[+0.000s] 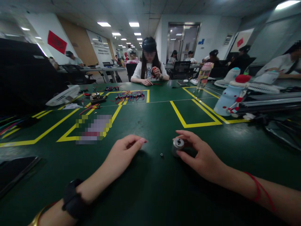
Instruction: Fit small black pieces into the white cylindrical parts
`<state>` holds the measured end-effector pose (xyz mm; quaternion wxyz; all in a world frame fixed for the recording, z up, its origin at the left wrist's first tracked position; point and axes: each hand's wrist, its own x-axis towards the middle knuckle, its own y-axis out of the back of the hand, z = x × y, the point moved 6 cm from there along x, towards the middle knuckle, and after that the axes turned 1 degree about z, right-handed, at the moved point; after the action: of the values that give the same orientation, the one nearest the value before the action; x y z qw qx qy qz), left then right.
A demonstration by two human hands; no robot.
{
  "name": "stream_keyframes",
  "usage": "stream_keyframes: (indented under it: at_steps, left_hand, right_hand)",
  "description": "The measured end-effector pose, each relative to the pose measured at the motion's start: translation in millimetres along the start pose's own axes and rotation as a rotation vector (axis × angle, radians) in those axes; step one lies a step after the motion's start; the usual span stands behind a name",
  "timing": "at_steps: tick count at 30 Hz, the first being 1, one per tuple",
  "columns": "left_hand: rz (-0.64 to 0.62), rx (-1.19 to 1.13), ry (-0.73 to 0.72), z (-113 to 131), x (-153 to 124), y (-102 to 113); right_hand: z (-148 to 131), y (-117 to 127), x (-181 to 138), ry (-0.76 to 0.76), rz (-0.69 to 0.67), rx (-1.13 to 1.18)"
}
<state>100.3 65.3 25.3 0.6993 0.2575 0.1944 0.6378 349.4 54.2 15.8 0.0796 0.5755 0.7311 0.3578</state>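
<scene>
Closest to me, both my forearms come in over the near edge of the green bench [150, 191], the left one wearing a black watch [73, 201] and a gold bangle [37, 218], the right one a red string [258, 188] at the wrist. My left hand [124, 150] rests on the bench surface, loosely curled, fingers half folded and holding nothing. My right hand [199, 153] is closed lightly round a small metal cylinder [178, 145] that stands upright on the bench, thumb on its near side and fingers arched over its far side. Between my two hands, just beside the cylinder, lies a tiny dark ring-shaped part [161, 154], touching neither hand.

Further out, yellow tape lines [188, 121] mark boxes on the bench. Toward the far left part sit a white fan [63, 95] and a tangle of coloured wires [129, 95]. At the left edge near me lies a dark flat tablet [16, 171]. Toward the right edge a pale blue bottle with a red cap [231, 97] lies tilted, and a clear bottle with a pink lid [204, 75] stands behind it. Across the far edge sits another person [149, 67], holding something red in their hands.
</scene>
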Motion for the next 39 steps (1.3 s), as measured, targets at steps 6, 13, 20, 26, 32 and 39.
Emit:
stream_keyframes:
  at_steps: [6,13,20,26,32,39]
  left_hand:
    - [0.221,-0.017,0.211,-74,-17,80]
    - [0.249,-0.053,0.220,-89,-27,90]
    - [0.245,0.044,0.216,-76,-25,86]
    - [0.203,0.136,0.199,-76,-27,85]
    - [0.205,0.171,0.166,-71,-29,85]
    - [0.261,0.070,0.203,-71,-27,86]
  right_hand:
    - [70,116,-20,-0.241,0.288,-0.420]
    - [152,224,-57,-0.607,0.451,-0.790]
    - [93,188,-40,-0.143,0.592,-1.084]
    - [5,13,12,0.130,-0.196,-0.337]
    - [-23,-45,34,0.207,-0.308,-0.196]
    - [29,132,3,-0.128,0.253,-0.700]
